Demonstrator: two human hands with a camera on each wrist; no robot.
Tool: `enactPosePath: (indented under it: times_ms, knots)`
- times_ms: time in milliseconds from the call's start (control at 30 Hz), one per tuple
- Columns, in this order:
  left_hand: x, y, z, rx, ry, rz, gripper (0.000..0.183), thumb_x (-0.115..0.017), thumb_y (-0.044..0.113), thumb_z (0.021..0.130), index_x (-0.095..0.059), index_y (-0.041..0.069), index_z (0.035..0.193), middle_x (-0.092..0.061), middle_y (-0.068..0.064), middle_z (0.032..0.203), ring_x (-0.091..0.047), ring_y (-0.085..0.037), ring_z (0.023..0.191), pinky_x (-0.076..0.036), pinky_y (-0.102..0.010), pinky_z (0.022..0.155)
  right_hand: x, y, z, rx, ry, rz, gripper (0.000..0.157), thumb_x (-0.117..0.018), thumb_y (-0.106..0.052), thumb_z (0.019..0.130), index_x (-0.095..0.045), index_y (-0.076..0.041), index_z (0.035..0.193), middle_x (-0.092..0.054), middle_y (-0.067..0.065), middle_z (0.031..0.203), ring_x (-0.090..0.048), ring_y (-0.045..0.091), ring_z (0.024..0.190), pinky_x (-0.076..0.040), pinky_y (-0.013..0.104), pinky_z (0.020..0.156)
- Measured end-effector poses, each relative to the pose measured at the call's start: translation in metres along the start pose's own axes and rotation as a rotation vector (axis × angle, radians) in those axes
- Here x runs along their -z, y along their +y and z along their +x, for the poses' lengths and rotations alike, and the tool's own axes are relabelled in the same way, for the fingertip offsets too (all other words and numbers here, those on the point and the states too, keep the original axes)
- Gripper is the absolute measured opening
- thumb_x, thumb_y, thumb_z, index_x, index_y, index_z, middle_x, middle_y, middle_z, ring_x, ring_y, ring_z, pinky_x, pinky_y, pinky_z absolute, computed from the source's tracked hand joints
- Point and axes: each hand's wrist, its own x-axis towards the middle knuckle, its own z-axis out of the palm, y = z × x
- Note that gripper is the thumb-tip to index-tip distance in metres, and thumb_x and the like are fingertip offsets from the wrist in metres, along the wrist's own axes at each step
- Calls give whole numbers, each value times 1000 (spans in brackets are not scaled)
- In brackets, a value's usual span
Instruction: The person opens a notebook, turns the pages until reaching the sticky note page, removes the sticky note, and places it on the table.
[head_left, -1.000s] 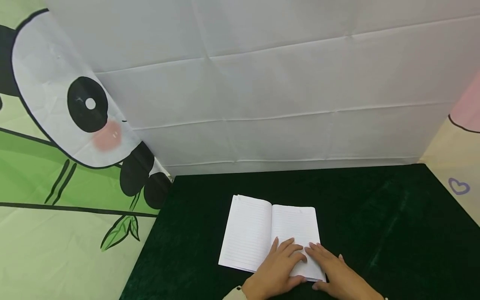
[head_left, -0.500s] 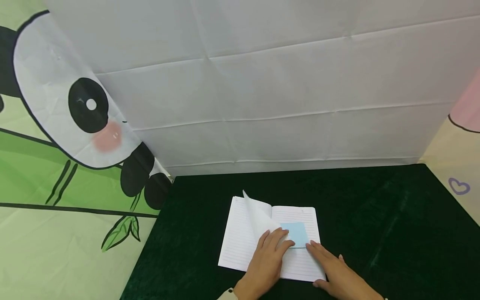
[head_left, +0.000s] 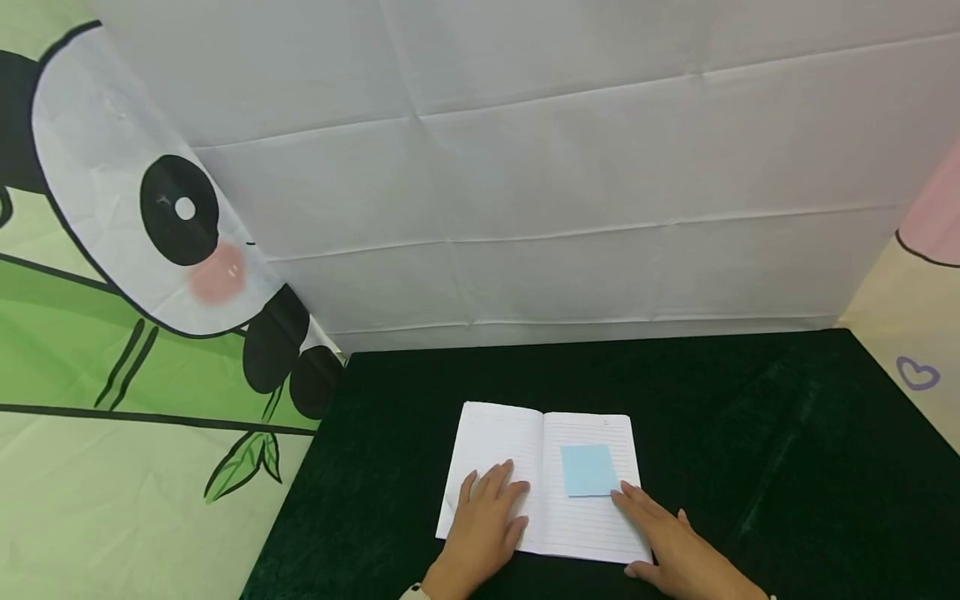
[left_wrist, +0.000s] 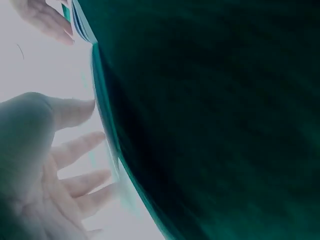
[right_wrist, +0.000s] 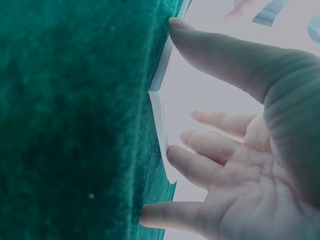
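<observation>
An open lined notebook [head_left: 585,529] lies on the dark green cloth in the head view. On its right page is a light blue square sticky note [head_left: 589,470]. My left hand [head_left: 483,527] rests on the left page with its fingers spread. The right hand [head_left: 678,542] lies at the right edge of the notebook, its fingertips by the sticky note's lower right corner. In the left wrist view, the left hand [left_wrist: 55,170] shows extended fingers over the page. From the right wrist view, the right hand [right_wrist: 235,150] has straight fingers and a thumb near the notebook's edge [right_wrist: 160,110].
The dark green cloth [head_left: 750,433] covers the table around the notebook. A white fabric backdrop [head_left: 555,183] stands behind it. At the left hangs a cloth printed with a panda [head_left: 127,208], and at the right one with a purple heart [head_left: 918,373].
My left hand has moved left from the right page, turning a page over onto the left side. The blue sticky note has come into view. The right hand stays about where it was.
</observation>
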Motion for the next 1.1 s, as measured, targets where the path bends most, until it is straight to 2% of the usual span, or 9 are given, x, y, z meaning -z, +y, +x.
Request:
enactPosePath:
  times_ms: [100, 233, 367, 533, 667, 767, 833, 967, 1100]
  knots:
    - [-1, -11, -7, 76, -104, -115, 56, -71, 44, 94, -56, 25, 145, -42, -12, 160, -42, -36, 144, -31, -71, 111, -1, 0, -1, 6, 6, -3, 84, -86, -24, 80, -46, -7, 152, -37, 18, 162, -38, 43, 146, -21, 84, 102]
    - [-3, -26, -17, 157, -182, -218, 73, -69, 60, 89, -48, 31, 153, -31, -18, 165, -30, -46, 149, -24, -82, 105, -1, -2, 0, 3, 10, -3, 82, -84, -30, 82, -47, -8, 152, -38, 18, 161, -37, 43, 146, -20, 84, 102]
    - [-4, -36, -25, 155, -186, -228, 84, -66, 71, 85, -43, 32, 156, -25, -21, 166, -22, -48, 152, -20, -84, 104, 0, -4, 0, 10, 37, -37, 79, -84, -31, 84, -49, -8, 150, -40, 18, 160, -39, 43, 145, -23, 85, 100]
    - [-1, -38, -28, 130, -185, -221, 87, -67, 71, 85, -41, 31, 157, -26, -21, 166, -24, -47, 151, -21, -84, 105, 3, -12, 5, -6, 88, -134, 84, -85, -39, 82, -48, -7, 151, -36, 23, 161, -30, 50, 148, -25, 85, 99]
    - [1, -38, -28, 145, -186, -214, 87, -69, 69, 83, -42, 31, 156, -27, -22, 165, -25, -48, 151, -22, -84, 104, 8, -26, 20, 2, 180, -223, 92, -86, -47, 78, -47, -6, 151, -32, 27, 161, -22, 56, 148, -19, 86, 101]
    - [0, -38, -28, 152, -176, -216, 87, -70, 69, 83, -43, 31, 156, -28, -22, 165, -26, -49, 150, -22, -85, 103, 12, -36, 36, 60, 259, -292, 93, -88, -48, 74, -51, -4, 148, -35, 28, 159, -23, 56, 147, -19, 85, 103]
    - [-1, -38, -27, 150, -168, -212, 87, -70, 69, 83, -43, 31, 156, -28, -22, 165, -26, -49, 150, -22, -85, 103, 15, -40, 47, 99, 277, -333, 91, -91, -46, 72, -55, -4, 145, -39, 27, 158, -26, 54, 148, -18, 84, 105]
    - [-3, -35, -25, 145, -164, -215, 87, -70, 69, 82, -44, 31, 156, -29, -22, 165, -26, -48, 150, -23, -85, 103, 16, -45, 65, 183, 264, -410, 69, -93, -35, 72, -67, -5, 128, -47, 23, 154, -35, 47, 147, -17, 79, 111]
    - [-1, -34, -24, 143, -158, -223, 86, -70, 68, 83, -44, 31, 156, -28, -22, 165, -26, -48, 150, -22, -85, 103, 13, -48, 75, 261, 281, -442, 42, -94, -25, 72, -73, -12, 105, -54, 17, 150, -40, 42, 145, -18, 77, 113]
